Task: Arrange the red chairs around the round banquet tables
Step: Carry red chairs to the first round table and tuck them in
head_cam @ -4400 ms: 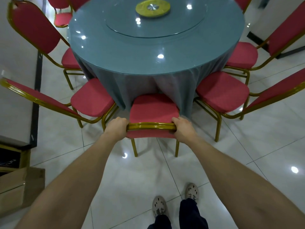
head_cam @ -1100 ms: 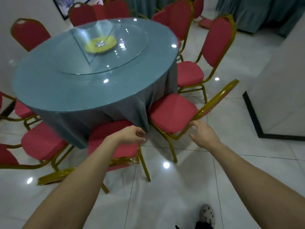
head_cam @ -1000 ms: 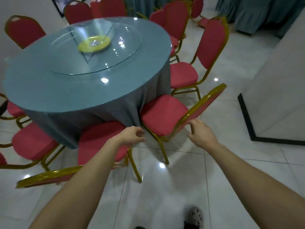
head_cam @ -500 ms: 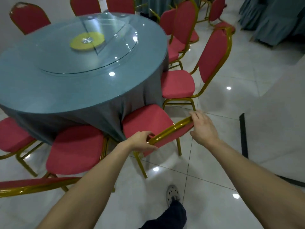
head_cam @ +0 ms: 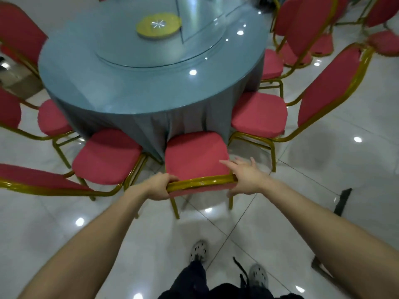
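A red chair (head_cam: 195, 155) with a gold frame stands right in front of me, its seat reaching under the cloth of the round banquet table (head_cam: 140, 83). My left hand (head_cam: 158, 187) grips the left end of the chair's gold top rail. My right hand (head_cam: 245, 178) rests at the rail's right end with its fingers spread out straight over the seat edge. Red chairs flank it: one to the left (head_cam: 105, 156) and one to the right (head_cam: 259, 114), both with their seats at the table.
More red chairs ring the table at the left (head_cam: 53, 117) and far right (head_cam: 272, 64). A glass turntable with a yellow disc (head_cam: 158, 25) tops the table. Glossy white tile floor (head_cam: 334, 165) spreads around; my shoes (head_cam: 198, 251) stand behind the chair.
I moved from the previous chair to this one on its right. My left hand took hold of its top rail, and the chair swung round square to the table. My right fingers have spread.
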